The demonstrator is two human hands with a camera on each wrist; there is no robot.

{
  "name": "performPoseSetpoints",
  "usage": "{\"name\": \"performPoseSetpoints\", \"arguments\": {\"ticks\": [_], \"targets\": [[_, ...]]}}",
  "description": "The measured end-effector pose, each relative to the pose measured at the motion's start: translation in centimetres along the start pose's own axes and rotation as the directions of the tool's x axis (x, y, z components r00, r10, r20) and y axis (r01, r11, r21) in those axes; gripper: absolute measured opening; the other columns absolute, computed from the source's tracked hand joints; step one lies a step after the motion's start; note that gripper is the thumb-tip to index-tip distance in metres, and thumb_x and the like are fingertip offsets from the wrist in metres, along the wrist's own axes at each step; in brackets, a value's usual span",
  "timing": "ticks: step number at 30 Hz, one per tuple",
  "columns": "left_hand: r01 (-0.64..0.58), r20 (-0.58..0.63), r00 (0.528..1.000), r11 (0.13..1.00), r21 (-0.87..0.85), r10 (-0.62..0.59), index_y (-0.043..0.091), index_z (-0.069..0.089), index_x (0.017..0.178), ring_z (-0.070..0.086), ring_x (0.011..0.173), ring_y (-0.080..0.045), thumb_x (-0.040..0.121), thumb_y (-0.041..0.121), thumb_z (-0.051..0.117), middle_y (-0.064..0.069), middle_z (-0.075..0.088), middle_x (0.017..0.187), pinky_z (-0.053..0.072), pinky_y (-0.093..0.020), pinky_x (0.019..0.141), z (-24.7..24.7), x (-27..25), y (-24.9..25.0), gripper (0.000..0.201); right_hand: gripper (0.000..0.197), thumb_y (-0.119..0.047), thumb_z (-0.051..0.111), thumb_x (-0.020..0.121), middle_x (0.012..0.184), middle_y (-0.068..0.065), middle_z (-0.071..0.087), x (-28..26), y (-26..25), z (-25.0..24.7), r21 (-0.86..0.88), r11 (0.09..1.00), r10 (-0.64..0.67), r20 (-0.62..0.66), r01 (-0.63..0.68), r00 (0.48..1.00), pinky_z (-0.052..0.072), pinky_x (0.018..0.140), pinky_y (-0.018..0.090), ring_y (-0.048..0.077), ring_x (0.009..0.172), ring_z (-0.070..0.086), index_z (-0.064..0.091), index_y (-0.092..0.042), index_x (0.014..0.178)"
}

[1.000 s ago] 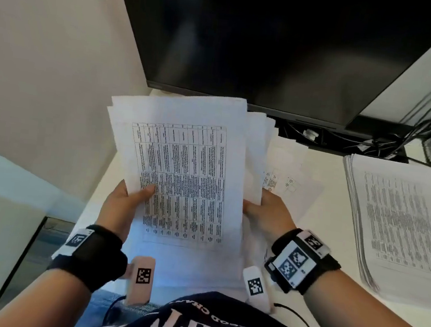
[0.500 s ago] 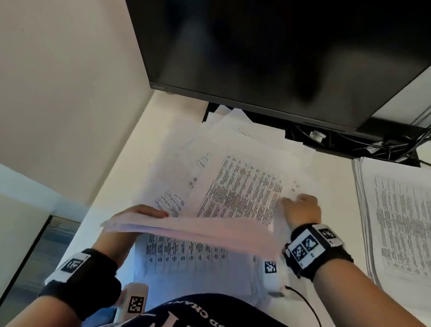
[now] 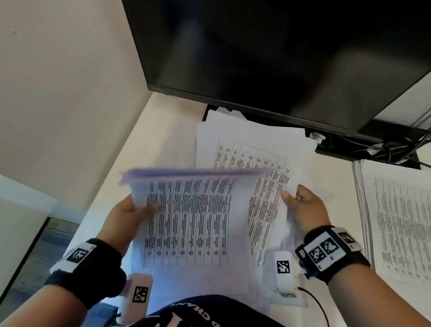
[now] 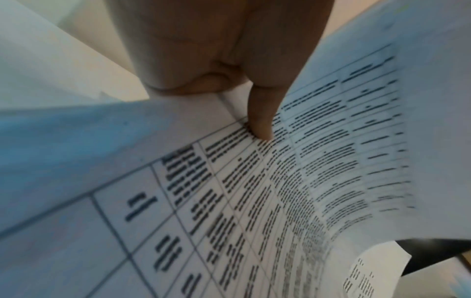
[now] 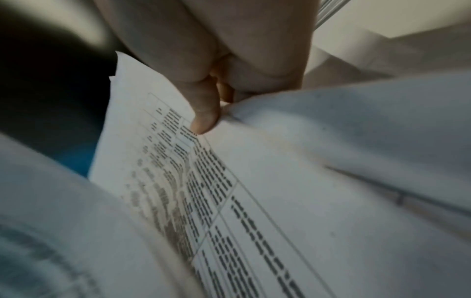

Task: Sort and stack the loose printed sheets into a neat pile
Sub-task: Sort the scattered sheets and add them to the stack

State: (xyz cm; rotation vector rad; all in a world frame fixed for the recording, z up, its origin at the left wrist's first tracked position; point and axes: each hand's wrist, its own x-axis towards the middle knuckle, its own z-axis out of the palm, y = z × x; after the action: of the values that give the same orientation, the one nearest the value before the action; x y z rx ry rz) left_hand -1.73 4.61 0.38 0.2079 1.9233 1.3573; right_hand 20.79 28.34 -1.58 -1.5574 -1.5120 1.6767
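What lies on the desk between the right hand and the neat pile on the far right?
In the head view, only bare desk shows between the right hand and the neat pile.

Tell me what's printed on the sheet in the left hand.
A black ruled table of text on the white sheet, clearest in the left wrist view.

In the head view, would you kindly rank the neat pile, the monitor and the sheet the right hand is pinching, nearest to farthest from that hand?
From the right hand:
1. Pinched sheet, held at its right edge.
2. Neat pile, on the desk to the hand's right.
3. Monitor, behind and above, at the desk's back.
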Motion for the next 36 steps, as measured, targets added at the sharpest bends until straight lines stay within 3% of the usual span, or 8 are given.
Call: {"name": "performPoseSetpoints", "arguments": {"ticks": [5, 8, 11, 14, 17, 24, 30, 36], "targets": [[-0.052, 0.007, 0.999, 0.999, -0.014, 0.052, 0.013, 0.055, 0.125, 0.064, 0.104, -0.029, 0.097, 0.010, 0.049, -0.012, 0.068, 0.115, 0.050, -0.046, 0.093, 2.6, 0.8, 2.2, 0.029, 0.041, -0.005, 0.058, 0.090, 0.068, -0.007, 0.068, -2.0, -1.1, 0.6, 0.124, 0.992, -0.045, 0.159, 0.025, 0.986, 0.046, 0.065, 0.024, 0.010, 0.062, 0.062, 0.062, -0.025, 0.054], [-0.089, -0.003, 0.996, 0.994, 0.063, 0.089, 0.023, 0.044, 0.123, 0.062, 0.107, -0.032, 0.092, 0.021, 0.055, -0.009, 0.066, 0.116, 0.047, -0.054, 0.096, 4.2, 1.6, 2.3, 0.033, 0.025, 0.002, 0.054, 0.090, 0.084, 0.001, 0.076, -3.1, -2.1, 1.9, 0.141, 0.990, -0.042, 0.197, 0.014, 0.979, 0.056, 0.076, 0.030, 0.016, 0.077, 0.071, 0.072, -0.015, 0.087], [-0.101, 0.037, 0.995, 0.988, 0.114, 0.097, 0.029, 0.045, 0.128, 0.059, 0.115, -0.028, 0.082, 0.034, 0.053, -0.002, 0.064, 0.123, 0.043, -0.054, 0.102, 4.9, 2.2, 1.9, 0.047, 0.025, -0.026, 0.047, 0.096, 0.101, 0.000, 0.073, -4.0, -3.2, 2.6, 0.196, 0.981, -0.030, 0.092, 0.011, 0.995, 0.051, 0.087, 0.037, 0.023, 0.097, 0.067, 0.069, -0.019, 0.107], [-0.205, 0.021, 0.979, 0.967, 0.153, 0.204, 0.023, 0.051, 0.125, 0.060, 0.106, -0.023, 0.095, 0.024, 0.046, 0.002, 0.065, 0.116, 0.050, -0.040, 0.091, 6.3, 0.6, 4.2, 0.031, 0.043, -0.050, 0.034, 0.097, 0.117, -0.022, 0.060, -5.2, -4.4, 2.3, 0.222, 0.963, -0.167, 0.058, 0.150, 0.984, 0.039, 0.102, 0.013, -0.009, 0.111, 0.052, 0.057, -0.020, 0.120], [-0.379, -0.067, 0.918, 0.916, 0.132, 0.390, 0.017, 0.049, 0.122, 0.058, 0.091, -0.013, 0.100, 0.016, 0.041, 0.006, 0.062, 0.102, 0.044, -0.020, 0.068, 7.4, -1.1, 7.5, 0.024, 0.025, -0.022, 0.041, 0.101, 0.103, -0.035, 0.047, -6.3, -7.1, 1.9, 0.038, 0.912, -0.409, 0.005, 0.408, 0.913, 0.036, 0.080, -0.007, -0.037, 0.085, 0.040, 0.044, -0.030, 0.124], [-0.698, -0.087, 0.712, 0.716, 0.013, 0.696, 0.002, 0.031, 0.137, 0.049, 0.104, 0.018, 0.102, 0.006, 0.037, 0.003, 0.053, 0.123, 0.036, -0.006, 0.096, 8.7, -3.7, 11.0, 0.035, 0.040, -0.003, 0.040, 0.099, 0.115, -0.030, 0.048, -8.1, -10.2, 1.1, 0.050, 0.676, -0.723, -0.152, 0.735, 0.674, 0.038, 0.090, 0.002, -0.024, 0.106, 0.046, 0.033, -0.035, 0.121], [-0.532, -0.001, 0.847, 0.847, 0.004, 0.532, 0.032, 0.031, 0.126, 0.052, 0.099, 0.018, 0.100, 0.012, 0.044, 0.026, 0.053, 0.113, 0.045, -0.015, 0.090, 9.0, -2.3, 7.3, 0.035, 0.027, -0.013, 0.046, 0.098, 0.104, -0.027, 0.052, -6.4, -4.8, 1.5, 0.021, 0.867, -0.496, -0.070, 0.499, 0.865, 0.041, 0.073, 0.003, -0.027, 0.086, 0.051, 0.035, -0.027, 0.118], [-0.389, -0.036, 0.921, 0.921, -0.014, 0.388, 0.032, 0.040, 0.126, 0.056, 0.107, 0.003, 0.101, 0.020, 0.043, 0.021, 0.059, 0.115, 0.044, -0.040, 0.104, 10.0, -0.7, 6.5, 0.028, 0.026, -0.008, 0.035, 0.101, 0.099, -0.027, 0.051, -5.2, -4.9, 2.3, 0.038, 0.920, -0.387, -0.073, 0.390, 0.919, 0.035, 0.066, -0.008, -0.032, 0.078, 0.048, 0.038, -0.030, 0.115]]}}
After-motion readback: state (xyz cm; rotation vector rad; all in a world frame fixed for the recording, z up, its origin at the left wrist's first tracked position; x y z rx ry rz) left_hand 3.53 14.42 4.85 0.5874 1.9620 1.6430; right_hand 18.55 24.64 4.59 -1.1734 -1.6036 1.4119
